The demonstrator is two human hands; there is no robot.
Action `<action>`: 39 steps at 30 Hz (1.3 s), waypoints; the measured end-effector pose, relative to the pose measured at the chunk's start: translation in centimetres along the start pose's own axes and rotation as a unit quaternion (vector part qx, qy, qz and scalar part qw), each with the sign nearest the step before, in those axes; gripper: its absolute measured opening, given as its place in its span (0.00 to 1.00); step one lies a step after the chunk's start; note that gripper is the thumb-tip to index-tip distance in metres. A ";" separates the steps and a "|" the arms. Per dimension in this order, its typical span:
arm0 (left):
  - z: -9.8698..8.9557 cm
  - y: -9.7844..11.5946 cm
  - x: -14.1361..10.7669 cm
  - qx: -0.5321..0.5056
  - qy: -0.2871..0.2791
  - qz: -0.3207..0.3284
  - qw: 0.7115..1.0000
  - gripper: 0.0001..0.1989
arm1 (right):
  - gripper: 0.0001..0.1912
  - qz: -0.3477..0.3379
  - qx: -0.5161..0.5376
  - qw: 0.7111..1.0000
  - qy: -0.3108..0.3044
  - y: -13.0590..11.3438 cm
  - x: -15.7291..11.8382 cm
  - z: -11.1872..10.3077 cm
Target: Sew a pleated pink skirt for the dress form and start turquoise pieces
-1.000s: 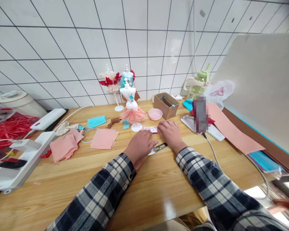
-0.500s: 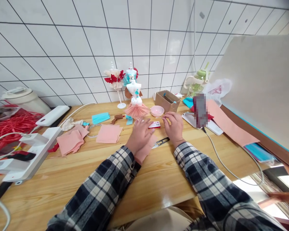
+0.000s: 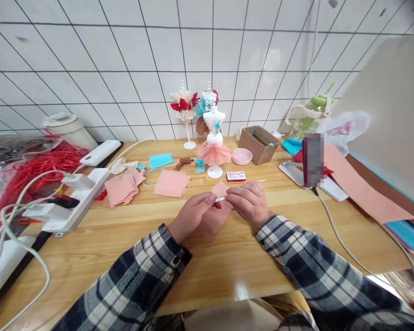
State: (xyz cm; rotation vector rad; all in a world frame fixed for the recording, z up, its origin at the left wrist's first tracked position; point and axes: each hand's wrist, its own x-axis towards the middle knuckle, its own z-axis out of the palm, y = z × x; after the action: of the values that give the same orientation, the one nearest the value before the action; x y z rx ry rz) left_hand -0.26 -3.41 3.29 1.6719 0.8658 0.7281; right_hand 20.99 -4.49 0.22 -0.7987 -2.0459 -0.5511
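Observation:
My left hand (image 3: 192, 214) is closed, pinching a small white strip (image 3: 221, 199) between thumb and fingers. At the strip's other end, the fingers of my right hand (image 3: 251, 203) are pressed together on it. Below both hands lies a folded pink crepe-like sheet (image 3: 212, 221), partly covered by them. Just beyond stands a small white mannequin (image 3: 214, 120) with a pleated pink skirt (image 3: 214, 153) on a round white base. To its right are a small red-and-white box (image 3: 236, 176) and a pink bowl (image 3: 242, 156).
Pink squares (image 3: 172, 183) and a stack of pink pieces (image 3: 122, 188) lie left. A power strip (image 3: 79, 202) with cables is further left. At right stand a cardboard box (image 3: 260, 146) and a phone (image 3: 313, 161). Two dressed mannequins are against the tiled wall.
My hands have come together over the pink sheet, and a white strip now shows between them. The snips that lay by my right hand are out of sight. The view has shifted left.

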 end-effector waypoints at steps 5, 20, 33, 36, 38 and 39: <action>0.3 -0.2 0.2 -0.019 0.021 -0.002 1.000 0.13 | 0.09 -0.007 0.007 0.999 -0.032 -0.2 0.1 -0.1; 0.3 -1.9 0.6 0.012 0.157 -0.009 0.987 0.14 | 0.12 0.132 0.027 0.990 -0.035 -1.5 1.2 0.2; 0.2 -2.7 0.4 0.167 0.150 0.067 0.972 0.09 | 0.07 0.120 -0.003 0.986 -0.115 -2.2 2.1 0.6; 0.2 -2.6 0.4 0.232 0.150 0.114 0.954 0.09 | 0.06 0.089 -0.019 0.987 -0.134 -2.1 2.3 0.3; 0.2 -2.3 0.3 0.244 0.135 0.136 0.951 0.09 | 0.07 0.103 -0.010 0.986 -0.134 -2.2 2.2 0.4; 0.3 -2.2 0.3 0.245 0.123 0.141 0.951 0.09 | 0.07 0.115 -0.002 0.984 -0.133 -2.3 2.1 0.5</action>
State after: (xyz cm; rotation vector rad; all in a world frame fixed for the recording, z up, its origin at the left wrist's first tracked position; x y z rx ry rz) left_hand -0.24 -2.91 1.12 2.2109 1.0548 0.9904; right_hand 18.16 -5.10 1.52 -1.1447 -2.1532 -0.3330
